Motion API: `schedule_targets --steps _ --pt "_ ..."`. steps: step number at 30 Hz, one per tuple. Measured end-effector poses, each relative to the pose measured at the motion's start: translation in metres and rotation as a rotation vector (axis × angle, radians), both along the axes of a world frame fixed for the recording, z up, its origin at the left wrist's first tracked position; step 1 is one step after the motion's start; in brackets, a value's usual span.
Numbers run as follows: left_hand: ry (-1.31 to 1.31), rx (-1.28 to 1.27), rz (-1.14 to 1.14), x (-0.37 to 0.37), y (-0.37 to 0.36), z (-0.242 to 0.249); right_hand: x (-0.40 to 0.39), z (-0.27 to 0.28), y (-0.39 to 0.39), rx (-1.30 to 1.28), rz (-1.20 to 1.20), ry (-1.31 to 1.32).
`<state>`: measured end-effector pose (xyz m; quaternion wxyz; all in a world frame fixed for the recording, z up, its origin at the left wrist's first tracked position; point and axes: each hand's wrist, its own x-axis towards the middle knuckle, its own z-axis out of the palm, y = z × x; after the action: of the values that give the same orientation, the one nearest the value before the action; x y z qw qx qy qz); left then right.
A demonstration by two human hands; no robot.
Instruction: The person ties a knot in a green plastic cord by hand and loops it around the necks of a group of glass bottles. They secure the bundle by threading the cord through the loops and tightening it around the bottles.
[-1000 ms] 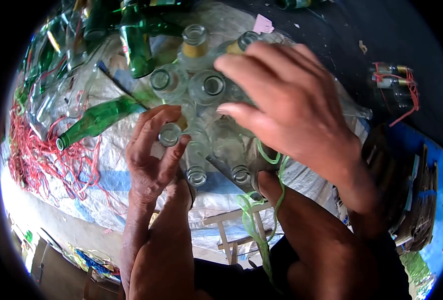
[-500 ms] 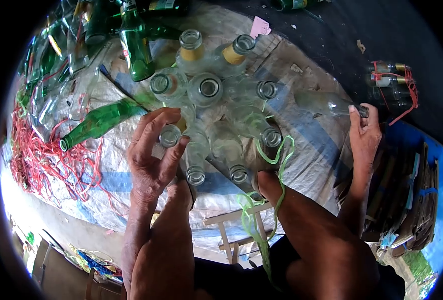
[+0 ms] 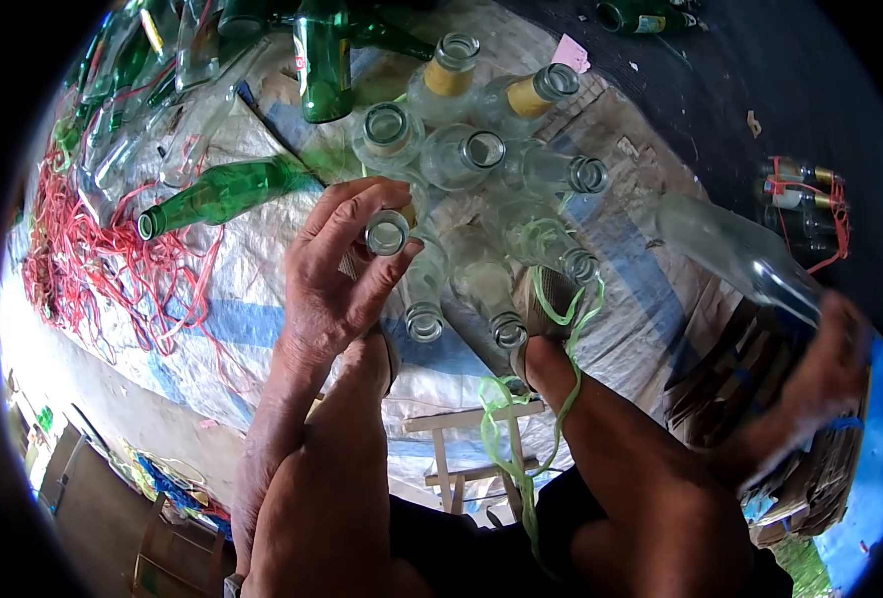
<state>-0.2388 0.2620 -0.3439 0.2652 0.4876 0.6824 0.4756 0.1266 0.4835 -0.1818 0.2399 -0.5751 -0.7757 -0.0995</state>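
Observation:
Several clear glass bottles (image 3: 461, 157) stand close together on the sheet between my feet, some with yellow neck labels. My left hand (image 3: 347, 264) has its thumb and fingers round the neck of a clear bottle (image 3: 388, 232) at the near left of the group. Off to the right, my right hand (image 3: 828, 349), blurred by motion, grips the neck end of another clear bottle (image 3: 735, 249), which is tilted with its base toward the group. Light green twine (image 3: 573, 344) runs beside the bottles and down between my legs.
A green bottle (image 3: 224, 195) lies left of the group. Red twine (image 3: 123, 269) is heaped farther left, below more bottles (image 3: 323, 65). Tied small bottles (image 3: 805, 199) lie at the right, above stacked cardboard (image 3: 731, 369). A wooden frame (image 3: 441, 448) is near my legs.
My right hand has moved right and nearer my body, carrying its bottle, now more steeply angled. My left hand still holds its bottle neck. The whole view has shifted slightly.

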Motion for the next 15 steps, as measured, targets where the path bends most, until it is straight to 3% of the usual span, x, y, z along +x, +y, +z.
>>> schedule_targets --steps 3,6,10,14,15 --pt "0.013 0.017 -0.007 -0.001 -0.001 -0.001 0.049 0.051 0.0 0.013 0.43 0.274" --pt "0.003 0.036 -0.004 -0.001 -0.002 -0.002 0.039 0.091 0.002 -0.02 0.756 0.193" --pt "-0.024 0.064 0.009 -0.001 -0.003 -0.006 0.012 0.092 -0.012 -0.053 0.906 0.098" --pt "-0.04 0.042 0.007 -0.001 -0.004 -0.005 -0.017 0.033 -0.055 -0.166 0.894 -0.019" --pt "-0.039 0.043 0.006 -0.002 -0.004 -0.006 -0.023 0.036 -0.029 0.037 0.962 0.107"
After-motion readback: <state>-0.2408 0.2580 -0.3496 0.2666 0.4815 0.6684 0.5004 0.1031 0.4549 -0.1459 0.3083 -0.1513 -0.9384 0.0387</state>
